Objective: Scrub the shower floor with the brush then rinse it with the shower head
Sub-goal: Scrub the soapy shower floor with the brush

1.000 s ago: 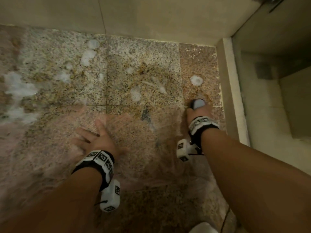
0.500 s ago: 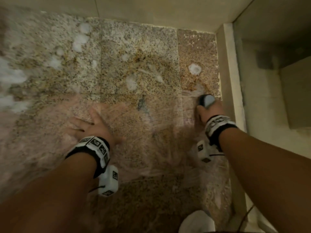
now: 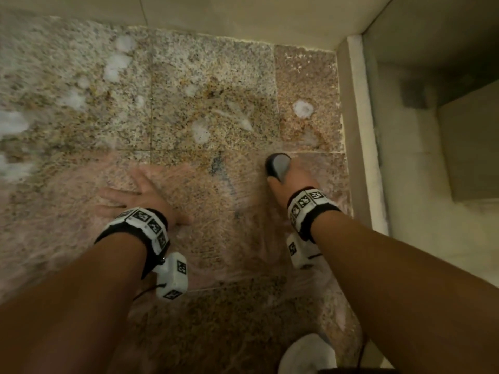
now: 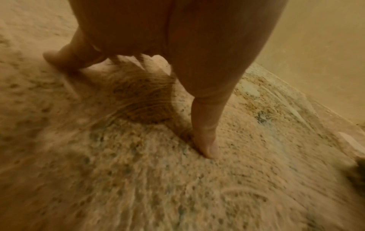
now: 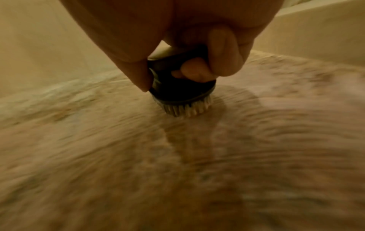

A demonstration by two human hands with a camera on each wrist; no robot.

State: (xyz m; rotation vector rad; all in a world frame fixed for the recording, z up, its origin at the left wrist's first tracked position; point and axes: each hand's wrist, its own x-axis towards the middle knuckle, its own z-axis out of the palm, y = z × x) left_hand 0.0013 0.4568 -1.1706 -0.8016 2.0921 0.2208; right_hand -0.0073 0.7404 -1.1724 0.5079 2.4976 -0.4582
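The speckled granite shower floor [image 3: 210, 85] is wet, with white foam patches [image 3: 302, 109] and fine scrub streaks. My right hand [image 3: 290, 182] grips a round dark scrub brush [image 3: 278, 166] near the right curb. In the right wrist view the brush [image 5: 181, 92] stands upright with its pale bristles pressed on the floor [image 5: 177, 164], my fingers [image 5: 223, 51] curled round its top. My left hand [image 3: 135, 195] lies flat on the floor, fingers spread. In the left wrist view its fingertips [image 4: 209, 148] touch the stone. No shower head shows in any view.
A pale raised curb [image 3: 359, 136] borders the floor on the right, with a lower tiled area [image 3: 432, 184] beyond it. A beige wall [image 3: 243, 14] runs along the far edge. A white rounded object [image 3: 307, 354] sits at the bottom edge, with a thin dark cable [image 3: 360, 354] beside it.
My right hand has moved the brush right toward the curb and then back left. The left hand stays planted flat on the floor.
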